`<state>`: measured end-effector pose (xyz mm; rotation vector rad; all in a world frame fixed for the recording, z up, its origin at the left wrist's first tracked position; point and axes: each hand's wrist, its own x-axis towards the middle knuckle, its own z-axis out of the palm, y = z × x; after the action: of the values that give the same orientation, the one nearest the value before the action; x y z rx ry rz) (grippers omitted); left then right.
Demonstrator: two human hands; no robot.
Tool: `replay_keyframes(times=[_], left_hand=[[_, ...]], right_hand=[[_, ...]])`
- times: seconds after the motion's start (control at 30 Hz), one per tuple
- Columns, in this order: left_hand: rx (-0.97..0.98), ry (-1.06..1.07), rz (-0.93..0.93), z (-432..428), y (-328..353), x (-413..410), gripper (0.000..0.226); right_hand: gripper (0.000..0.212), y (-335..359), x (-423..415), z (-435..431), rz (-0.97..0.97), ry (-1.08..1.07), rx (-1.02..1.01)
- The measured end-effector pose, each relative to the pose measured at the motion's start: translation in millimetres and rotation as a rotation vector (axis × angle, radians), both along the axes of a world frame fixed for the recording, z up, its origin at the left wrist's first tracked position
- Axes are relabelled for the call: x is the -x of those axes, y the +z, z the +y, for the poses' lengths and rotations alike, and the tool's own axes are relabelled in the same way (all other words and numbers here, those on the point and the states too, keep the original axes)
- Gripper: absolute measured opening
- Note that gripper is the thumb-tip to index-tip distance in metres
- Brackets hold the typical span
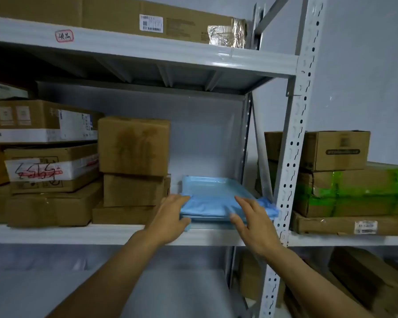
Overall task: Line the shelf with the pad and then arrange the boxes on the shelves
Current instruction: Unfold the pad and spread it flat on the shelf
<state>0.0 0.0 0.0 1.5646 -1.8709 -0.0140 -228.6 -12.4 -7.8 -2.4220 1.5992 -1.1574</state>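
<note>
Pinching the folded blue pad (213, 196), the left hand (170, 216) steadies it, right hand (254, 226) flat on top. Unfolding square to the shelf (78, 234) looks best.

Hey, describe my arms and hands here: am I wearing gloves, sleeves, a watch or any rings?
No gloves: the left hand and right hand are bare. The left forearm and right forearm are bare too, with no sleeve in view down to the frame's edge. No watch, bracelet or ring shows.
</note>
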Motion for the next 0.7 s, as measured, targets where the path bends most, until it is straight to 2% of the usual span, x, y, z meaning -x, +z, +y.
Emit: replay_keyframes(times=[0.17,0.27,0.4,0.47,0.53,0.63,0.7], left_hand=[[-0.051,0.03,-0.065,-18,-10,-11,0.065],[0.042,0.037,-0.067,-37,-5,-18,0.045],[0.073,0.045,-0.131,-51,8,-19,0.014],[0.135,0.074,-0.063,-56,21,-18,0.013],[0.252,0.068,0.05,-65,36,-16,0.01],[0.363,0.013,0.312,-75,59,-9,0.005],[0.402,-0.029,0.479,-79,70,-5,0.01]], right_hand=[[0.054,-12,10,-25,0.138,-0.116,0.065],[0.055,-8,10,-40,0.161,-0.147,0.045],[0.05,-1,8,-57,0.242,-0.163,-0.026],[0.04,7,6,-63,0.314,-0.207,0.001],[0.026,20,5,-69,0.292,-0.258,0.074],[0.017,43,0,-78,0.069,-0.241,0.106],[0.016,64,-1,-86,-0.044,-0.204,0.088]])
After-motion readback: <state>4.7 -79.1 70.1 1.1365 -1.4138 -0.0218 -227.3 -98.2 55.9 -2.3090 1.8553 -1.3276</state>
